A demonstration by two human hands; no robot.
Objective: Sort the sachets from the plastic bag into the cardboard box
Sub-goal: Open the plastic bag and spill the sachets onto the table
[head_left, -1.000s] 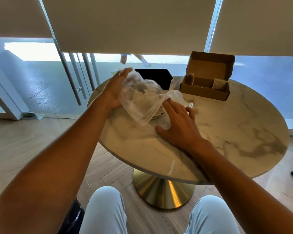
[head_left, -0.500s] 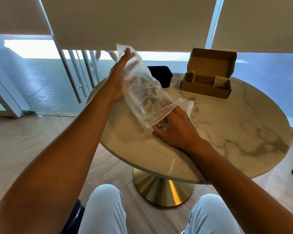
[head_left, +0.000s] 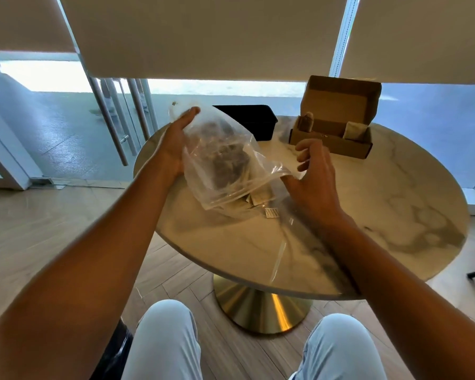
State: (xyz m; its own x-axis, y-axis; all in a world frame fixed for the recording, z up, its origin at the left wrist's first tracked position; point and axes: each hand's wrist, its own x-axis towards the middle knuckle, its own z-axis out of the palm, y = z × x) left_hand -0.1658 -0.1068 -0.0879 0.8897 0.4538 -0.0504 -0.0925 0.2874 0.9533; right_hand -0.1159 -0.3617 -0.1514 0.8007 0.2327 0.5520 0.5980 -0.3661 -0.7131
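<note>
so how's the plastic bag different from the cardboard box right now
The plastic bag is clear and limp, so its contents show through; the cardboard box is brown, opaque and stiff. The bag is held tilted above the table between the left hand and right hand; the box rests untouched at the table's far side, lid upright. Both are open.

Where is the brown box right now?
The cardboard box sits open at the far side of the round table, right of the black container, beyond the right hand.
</note>
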